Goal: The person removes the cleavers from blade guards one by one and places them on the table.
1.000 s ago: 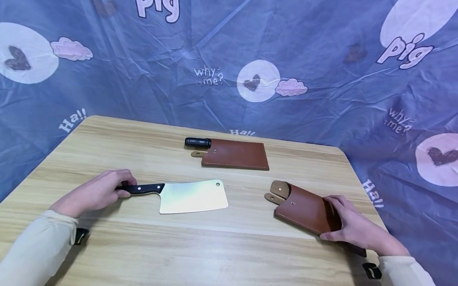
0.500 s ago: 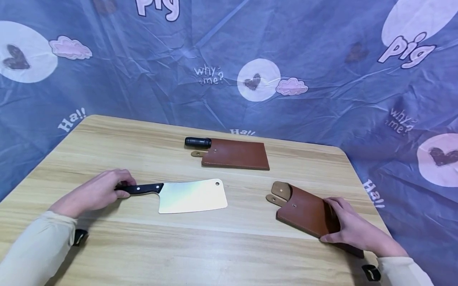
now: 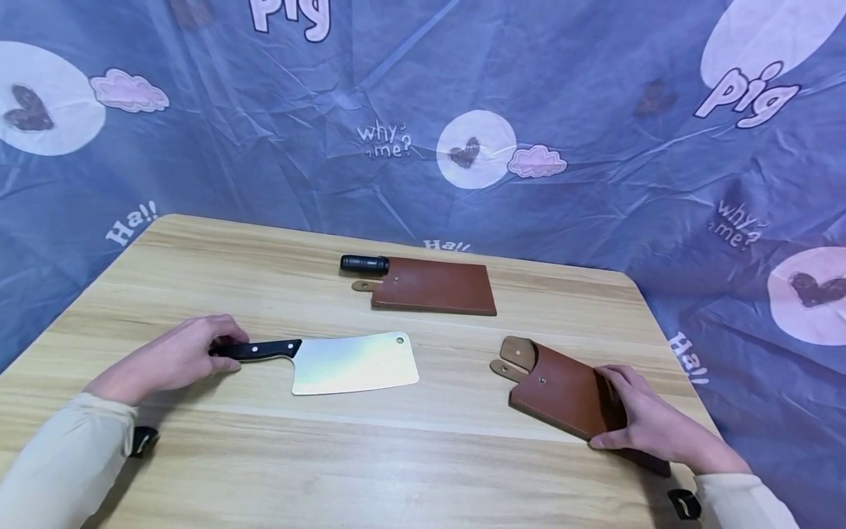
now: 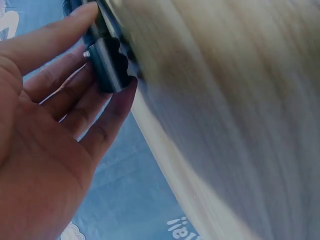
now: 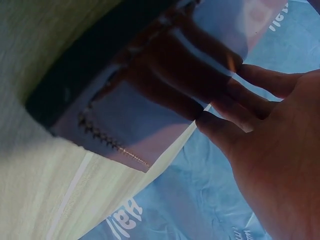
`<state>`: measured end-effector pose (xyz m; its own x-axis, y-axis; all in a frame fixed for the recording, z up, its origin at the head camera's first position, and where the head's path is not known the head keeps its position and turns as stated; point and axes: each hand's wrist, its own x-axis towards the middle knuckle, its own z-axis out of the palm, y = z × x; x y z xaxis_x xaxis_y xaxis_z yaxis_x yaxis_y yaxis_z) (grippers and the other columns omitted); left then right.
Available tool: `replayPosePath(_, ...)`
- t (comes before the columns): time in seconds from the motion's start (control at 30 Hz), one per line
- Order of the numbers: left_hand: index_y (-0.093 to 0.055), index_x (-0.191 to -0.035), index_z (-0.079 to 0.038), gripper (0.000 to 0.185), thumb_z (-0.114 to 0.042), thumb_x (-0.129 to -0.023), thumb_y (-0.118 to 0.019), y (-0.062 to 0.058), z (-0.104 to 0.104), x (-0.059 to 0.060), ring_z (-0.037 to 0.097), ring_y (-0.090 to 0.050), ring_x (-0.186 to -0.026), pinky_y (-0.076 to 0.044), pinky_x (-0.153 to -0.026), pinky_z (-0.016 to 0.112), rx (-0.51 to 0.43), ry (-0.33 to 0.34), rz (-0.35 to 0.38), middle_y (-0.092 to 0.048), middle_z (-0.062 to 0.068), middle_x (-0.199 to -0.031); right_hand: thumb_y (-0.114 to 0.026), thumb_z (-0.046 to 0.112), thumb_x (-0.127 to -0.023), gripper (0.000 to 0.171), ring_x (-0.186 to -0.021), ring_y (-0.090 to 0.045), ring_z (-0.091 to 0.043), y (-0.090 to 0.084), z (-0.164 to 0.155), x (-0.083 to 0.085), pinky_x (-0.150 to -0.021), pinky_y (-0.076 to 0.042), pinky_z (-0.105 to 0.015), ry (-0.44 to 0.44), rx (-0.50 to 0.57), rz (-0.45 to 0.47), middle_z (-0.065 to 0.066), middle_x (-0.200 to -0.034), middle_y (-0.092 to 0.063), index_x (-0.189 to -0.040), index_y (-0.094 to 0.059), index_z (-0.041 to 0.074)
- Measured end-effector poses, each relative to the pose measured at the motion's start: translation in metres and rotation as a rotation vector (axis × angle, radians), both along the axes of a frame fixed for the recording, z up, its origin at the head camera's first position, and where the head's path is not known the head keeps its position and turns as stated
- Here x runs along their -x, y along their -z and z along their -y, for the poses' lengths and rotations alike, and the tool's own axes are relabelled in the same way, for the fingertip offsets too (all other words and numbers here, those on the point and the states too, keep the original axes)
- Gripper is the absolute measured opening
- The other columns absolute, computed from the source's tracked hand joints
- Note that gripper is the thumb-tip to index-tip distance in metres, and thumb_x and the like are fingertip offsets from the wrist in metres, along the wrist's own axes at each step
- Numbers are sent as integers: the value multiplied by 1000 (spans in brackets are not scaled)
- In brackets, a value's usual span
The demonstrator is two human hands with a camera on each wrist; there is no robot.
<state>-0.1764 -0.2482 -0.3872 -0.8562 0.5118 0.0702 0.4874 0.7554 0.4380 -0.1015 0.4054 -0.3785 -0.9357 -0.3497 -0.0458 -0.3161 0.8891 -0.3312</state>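
In the head view, my left hand pinches the rear end of the black riveted handle of a cleaver. Its bare, shiny blade points right, broad side up. The left wrist view shows my thumb and fingertips at the handle's end, the blade out of sight. At the right, my right hand holds a brown leather knife sheath across its width, thumb on the near edge, fingers over the far one. The sheath's tan flap and strap face left. Fingertips meet the sheath's edge in the right wrist view.
Further back lies a second brown sheath with a black-handled knife in it, handle to the left. The wood-grain table ends at a blue printed cloth hanging behind.
Very little differs. The closer end of the sheath in my right hand has shifted slightly left, while the cleaver and my left hand stay in place.
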Motion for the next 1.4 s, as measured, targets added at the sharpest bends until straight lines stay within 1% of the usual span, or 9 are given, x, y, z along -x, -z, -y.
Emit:
replayPosePath(0.17,-69,-106,-3,35,-16,-76,-83,-4,1,0,26,-62,-92,-49,-83,50,-25,-28,47,-66,3,-101,-91,51,-59,112,-119,-41,-41,-2,1,1,-88,-39,-47,1,-9,1,-23,-132,-40,-138,-39,-8)
replayPosePath(0.3,-68,-107,-1,34,-16,-80,-81,-7,1,1,28,-63,-93,-50,-84,52,-58,-43,37,-66,5,-102,-89,49,-64,110,-121,-38,-43,-6,3,1,-89,-39,-56,23,2,49,-24,-135,-37,-140,-37,-9)
replayPosePath(0.6,-69,-112,-4,28,-7,-85,-76,-19,-8,9,34,-63,-99,-47,-85,55,-184,-81,-182,-67,9,-108,-78,35,-83,81,-125,-35,-47,-24,13,17,-92,-34,-61,27,58,-1,-26,-136,-40,-139,-38,-9)
replayPosePath(0.67,-69,-112,-5,29,-4,-84,-76,-22,-13,12,31,-63,-98,-48,-85,50,-215,-83,-235,-66,7,-108,-77,32,-85,73,-124,-38,-45,-27,16,25,-96,-34,-52,6,66,-53,-24,-133,-44,-136,-42,-7)
replayPosePath(0.83,-70,-109,-7,25,-3,-85,-75,-29,-31,22,25,-68,-90,-52,-80,37,-297,-100,-342,-68,5,-105,-75,28,-88,58,-119,-47,-41,-31,28,49,-97,-37,-49,-16,100,-121,-18,-128,-52,-130,-50,-4)
replayPosePath(0.9,-69,-110,-5,24,-4,-86,-73,-33,-40,26,28,-68,-91,-52,-79,41,-323,-98,-338,-68,7,-106,-74,28,-89,56,-119,-48,-41,-34,34,60,-95,-37,-57,-3,123,-99,-17,-128,-53,-131,-51,-2)
replayPosePath(0.97,-69,-112,-4,25,-5,-87,-73,-36,-48,32,30,-67,-94,-52,-83,45,-345,-107,-319,-68,9,-108,-74,27,-90,55,-119,-48,-43,-37,42,72,-98,-36,-58,4,145,-71,-17,-129,-54,-132,-51,-1)
replayPosePath(1.23,-66,-117,-3,31,-5,-87,-73,-43,-82,64,30,-63,-105,-47,-94,45,-428,-120,-180,-65,8,-114,-73,20,-91,54,-126,-45,-42,-45,75,118,-106,-33,-54,-18,222,44,-19,-135,-50,-134,-50,-1)
replayPosePath(1.4,-64,-120,-1,33,-6,-88,-72,-40,-100,88,32,-60,-106,-47,-95,45,-409,-88,-78,-63,11,-113,-75,15,-87,58,-128,-44,-40,-39,95,147,-107,-32,-52,-55,285,100,-20,-136,-49,-135,-49,-3)
